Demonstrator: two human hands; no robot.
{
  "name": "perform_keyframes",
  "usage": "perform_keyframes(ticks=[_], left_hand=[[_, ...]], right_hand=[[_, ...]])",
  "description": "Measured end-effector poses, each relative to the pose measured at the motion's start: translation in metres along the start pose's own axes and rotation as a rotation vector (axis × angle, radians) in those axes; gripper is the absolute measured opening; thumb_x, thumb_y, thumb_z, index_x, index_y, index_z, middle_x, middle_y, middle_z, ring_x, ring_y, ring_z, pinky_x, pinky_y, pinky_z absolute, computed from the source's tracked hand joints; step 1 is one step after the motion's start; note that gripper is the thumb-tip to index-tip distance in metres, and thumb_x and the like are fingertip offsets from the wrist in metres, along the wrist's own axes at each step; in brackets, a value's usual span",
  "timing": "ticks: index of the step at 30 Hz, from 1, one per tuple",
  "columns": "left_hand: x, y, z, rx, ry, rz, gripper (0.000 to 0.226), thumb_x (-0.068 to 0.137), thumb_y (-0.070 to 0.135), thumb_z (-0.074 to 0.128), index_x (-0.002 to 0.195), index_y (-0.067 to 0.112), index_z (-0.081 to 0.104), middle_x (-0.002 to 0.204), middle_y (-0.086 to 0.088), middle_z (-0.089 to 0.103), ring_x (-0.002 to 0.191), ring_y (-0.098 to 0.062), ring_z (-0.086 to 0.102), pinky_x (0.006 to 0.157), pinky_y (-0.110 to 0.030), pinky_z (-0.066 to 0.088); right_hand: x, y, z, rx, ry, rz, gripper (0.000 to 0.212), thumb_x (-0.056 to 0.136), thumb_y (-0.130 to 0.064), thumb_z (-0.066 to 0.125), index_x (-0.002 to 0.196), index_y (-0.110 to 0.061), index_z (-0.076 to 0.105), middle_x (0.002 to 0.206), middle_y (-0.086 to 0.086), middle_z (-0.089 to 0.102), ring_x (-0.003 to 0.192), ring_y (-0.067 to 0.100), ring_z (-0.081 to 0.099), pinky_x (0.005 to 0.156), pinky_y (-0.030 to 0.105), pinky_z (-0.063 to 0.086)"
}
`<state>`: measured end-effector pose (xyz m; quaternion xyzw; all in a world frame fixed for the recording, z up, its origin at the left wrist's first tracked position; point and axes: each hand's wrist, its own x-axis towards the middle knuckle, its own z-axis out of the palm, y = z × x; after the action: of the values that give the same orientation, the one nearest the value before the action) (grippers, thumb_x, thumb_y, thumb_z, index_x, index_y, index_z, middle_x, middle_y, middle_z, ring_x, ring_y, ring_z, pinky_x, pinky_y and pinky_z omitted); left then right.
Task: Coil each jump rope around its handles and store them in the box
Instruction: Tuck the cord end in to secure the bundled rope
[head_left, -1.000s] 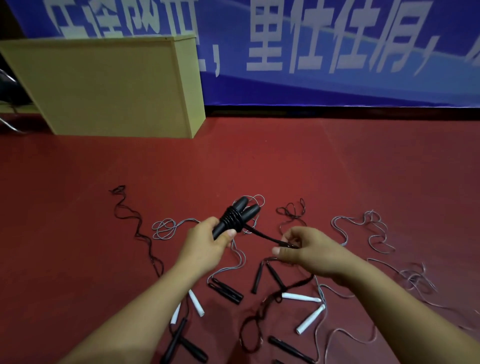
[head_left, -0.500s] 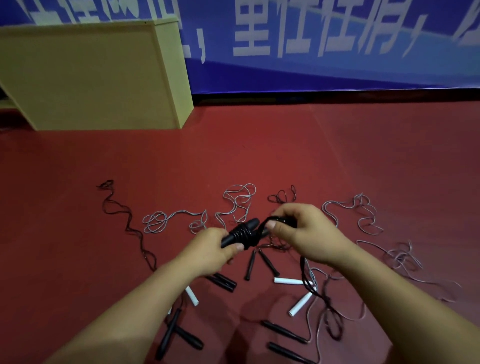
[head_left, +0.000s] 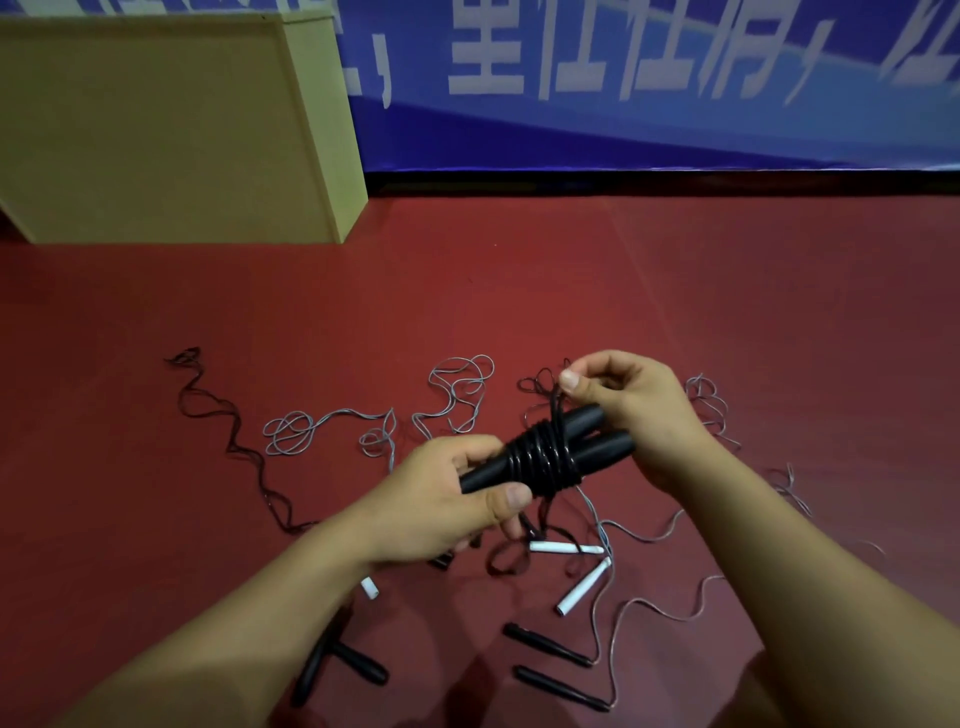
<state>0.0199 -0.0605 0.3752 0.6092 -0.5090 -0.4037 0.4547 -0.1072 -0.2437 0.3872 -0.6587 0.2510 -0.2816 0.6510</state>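
Note:
My left hand (head_left: 447, 499) grips the near ends of two black jump-rope handles (head_left: 592, 439) held side by side above the red floor. Black rope (head_left: 540, 460) is coiled tightly round their middle. My right hand (head_left: 631, 410) is at the far ends and pinches the loose black rope just above the coil. More of that rope hangs down to a loop (head_left: 506, 561) on the floor. Other ropes lie spread below: white handles (head_left: 582, 592), black handles (head_left: 548, 647) and tangled grey cord (head_left: 457, 389). The yellow box (head_left: 171, 130) stands at the far left.
A blue banner with white characters (head_left: 649, 83) covers the wall behind. A long black rope (head_left: 228, 441) trails over the floor at the left. A crossed pair of black handles (head_left: 337, 665) lies by my left forearm.
My right hand has carried the rope round the handles and now lifts it above the coil. The coil has grown thicker. The handles have swung to a flatter angle.

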Motion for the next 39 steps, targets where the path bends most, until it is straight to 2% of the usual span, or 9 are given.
perform_keyframes(ticks=[5, 7, 10, 13, 17, 23, 29, 34, 39], left_hand=[[0.000, 0.005, 0.002, -0.162, 0.022, 0.031, 0.064, 0.079, 0.044, 0.062, 0.107, -0.013, 0.051, 0.077, -0.004, 0.072, 0.041, -0.011, 0.048, 0.050, -0.022, 0.041], [0.001, 0.005, 0.000, -0.237, 0.091, 0.031, 0.059, 0.079, 0.045, 0.062, 0.107, -0.007, 0.056, 0.079, -0.007, 0.073, 0.042, -0.012, 0.047, 0.057, -0.030, 0.041], [0.003, 0.001, -0.005, -0.327, 0.222, 0.018, 0.037, 0.080, 0.043, 0.066, 0.100, 0.011, 0.067, 0.079, -0.013, 0.072, 0.042, -0.016, 0.044, 0.065, -0.038, 0.038], [0.006, -0.002, -0.009, -0.333, 0.335, -0.014, 0.034, 0.084, 0.035, 0.065, 0.103, 0.006, 0.066, 0.077, -0.011, 0.072, 0.039, -0.013, 0.043, 0.057, -0.030, 0.040], [0.010, -0.008, -0.016, -0.344, 0.512, -0.060, 0.036, 0.082, 0.034, 0.068, 0.098, 0.002, 0.066, 0.076, -0.010, 0.072, 0.037, -0.011, 0.041, 0.056, -0.027, 0.047], [0.018, -0.023, -0.026, -0.339, 0.686, -0.186, 0.024, 0.092, 0.024, 0.064, 0.099, 0.001, 0.068, 0.079, -0.011, 0.074, 0.039, -0.012, 0.040, 0.059, -0.031, 0.042], [0.020, -0.028, -0.029, -0.267, 0.718, -0.214, 0.021, 0.093, 0.021, 0.064, 0.093, 0.001, 0.069, 0.067, -0.004, 0.072, 0.042, -0.014, 0.041, 0.049, -0.022, 0.041], [0.019, -0.033, -0.038, -0.041, 0.811, -0.213, 0.012, 0.092, 0.018, 0.066, 0.085, 0.007, 0.068, 0.071, -0.006, 0.073, 0.035, -0.007, 0.042, 0.043, -0.019, 0.037], [0.019, -0.042, -0.040, 0.258, 0.707, -0.264, 0.014, 0.088, 0.025, 0.070, 0.078, 0.016, 0.066, 0.069, 0.000, 0.073, 0.045, -0.004, 0.053, 0.057, -0.028, 0.043]], right_hand=[[0.000, 0.012, 0.012, -0.138, -0.007, -0.025, 0.007, 0.088, -0.004, 0.067, 0.085, -0.007, 0.062, 0.067, 0.003, 0.060, 0.061, 0.015, 0.051, 0.056, 0.028, 0.041], [0.002, 0.016, 0.015, -0.303, 0.013, -0.037, 0.010, 0.086, 0.000, 0.061, 0.083, -0.010, 0.064, 0.066, -0.001, 0.060, 0.060, 0.011, 0.049, 0.057, 0.026, 0.039], [0.000, 0.018, 0.017, -0.382, -0.045, 0.001, 0.017, 0.092, -0.024, 0.065, 0.085, -0.008, 0.064, 0.065, -0.005, 0.056, 0.055, 0.007, 0.047, 0.056, 0.026, 0.038], [-0.002, 0.020, 0.018, -0.374, -0.157, 0.064, 0.020, 0.094, -0.027, 0.063, 0.088, -0.008, 0.064, 0.063, -0.001, 0.054, 0.055, 0.015, 0.046, 0.053, 0.031, 0.038], [-0.001, 0.026, 0.017, -0.500, -0.219, 0.057, 0.011, 0.091, -0.028, 0.066, 0.101, -0.024, 0.068, 0.067, -0.003, 0.056, 0.061, 0.011, 0.048, 0.062, 0.030, 0.041], [-0.002, 0.024, 0.022, -0.517, -0.267, 0.108, 0.012, 0.093, -0.024, 0.063, 0.096, -0.014, 0.070, 0.066, -0.007, 0.061, 0.052, 0.002, 0.048, 0.055, 0.018, 0.039], [-0.003, 0.019, 0.024, -0.901, -0.236, 0.004, 0.023, 0.087, -0.038, 0.067, 0.075, -0.020, 0.061, 0.060, -0.008, 0.053, 0.056, 0.004, 0.045, 0.053, 0.018, 0.033], [-0.002, 0.018, 0.024, -0.778, -0.101, -0.128, 0.013, 0.089, -0.029, 0.064, 0.076, -0.027, 0.061, 0.063, -0.005, 0.061, 0.061, 0.010, 0.052, 0.059, 0.025, 0.042], [-0.005, 0.019, 0.024, -0.697, -0.065, -0.302, 0.008, 0.092, -0.024, 0.062, 0.085, -0.024, 0.066, 0.069, -0.004, 0.062, 0.064, 0.010, 0.054, 0.063, 0.030, 0.044]])
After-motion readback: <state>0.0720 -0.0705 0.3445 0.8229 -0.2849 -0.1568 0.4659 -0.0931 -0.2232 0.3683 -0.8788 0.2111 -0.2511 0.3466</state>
